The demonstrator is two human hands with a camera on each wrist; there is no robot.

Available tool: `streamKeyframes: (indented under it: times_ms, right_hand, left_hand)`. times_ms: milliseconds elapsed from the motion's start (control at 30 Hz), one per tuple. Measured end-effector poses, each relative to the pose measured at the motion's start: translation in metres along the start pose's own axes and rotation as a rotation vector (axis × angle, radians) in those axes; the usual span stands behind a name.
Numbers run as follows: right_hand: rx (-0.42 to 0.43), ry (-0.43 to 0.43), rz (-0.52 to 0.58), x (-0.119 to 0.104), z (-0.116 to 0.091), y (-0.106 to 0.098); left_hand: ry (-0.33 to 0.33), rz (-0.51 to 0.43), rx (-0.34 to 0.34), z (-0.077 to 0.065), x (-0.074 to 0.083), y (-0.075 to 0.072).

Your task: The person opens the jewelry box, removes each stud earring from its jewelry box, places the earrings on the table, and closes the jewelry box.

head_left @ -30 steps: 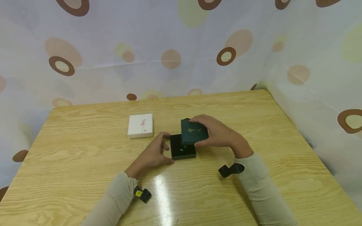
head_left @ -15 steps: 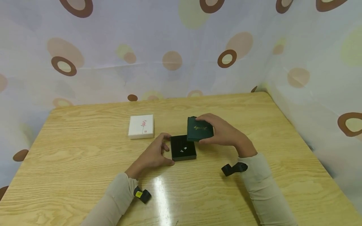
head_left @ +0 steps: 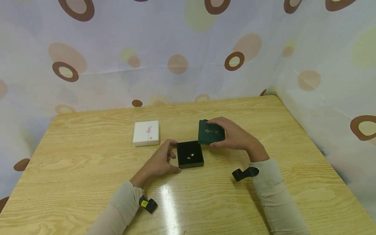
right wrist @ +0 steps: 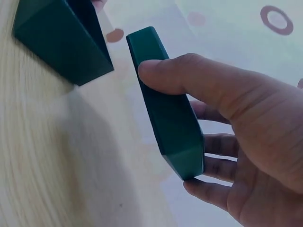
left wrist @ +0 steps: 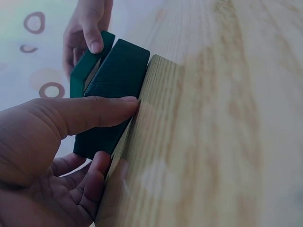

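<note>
A dark green jewelry box base (head_left: 191,165) rests on the table with its black lining facing up. Two small silvery star-shaped earrings (head_left: 192,155) lie on that lining. My left hand (head_left: 159,160) grips the base from its left side, thumb at the near edge and a finger at the far edge. Held in my right hand (head_left: 235,136) is the green box lid (head_left: 207,133) with gold lettering, raised beyond and right of the base. The right wrist view shows the thumb on one side wall of the lid (right wrist: 170,113) and fingers behind it.
A white square box (head_left: 146,132) with a pink flower print sits at the back left of the wooden table (head_left: 82,156). A patterned curtain (head_left: 152,39) hangs behind the table and along its right side.
The right hand has carried the lid right and a little away, off the base, so both earrings and most of the lining show. The left hand stays on the base.
</note>
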State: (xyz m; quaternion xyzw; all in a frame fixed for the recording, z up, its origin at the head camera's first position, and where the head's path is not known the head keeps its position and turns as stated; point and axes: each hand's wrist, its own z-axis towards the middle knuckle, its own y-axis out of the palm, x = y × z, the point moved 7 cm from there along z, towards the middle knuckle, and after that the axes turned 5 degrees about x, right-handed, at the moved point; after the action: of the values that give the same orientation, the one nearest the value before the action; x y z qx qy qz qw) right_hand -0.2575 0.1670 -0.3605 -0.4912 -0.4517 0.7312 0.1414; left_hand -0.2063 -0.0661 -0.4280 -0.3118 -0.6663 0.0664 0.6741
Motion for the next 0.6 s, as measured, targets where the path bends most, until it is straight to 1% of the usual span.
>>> streamKeyframes:
  times_ms: [267, 600]
  right_hand:
    - [-0.006, 0.077, -0.054, 0.025, -0.002, 0.0]
    - [0.012, 0.082, -0.07, 0.035, -0.002, 0.002]
  left_hand:
    - [0.003, 0.009, 0.011, -0.002, 0.002, 0.0]
    - [0.012, -0.003, 0.007, -0.001, 0.0, 0.001]
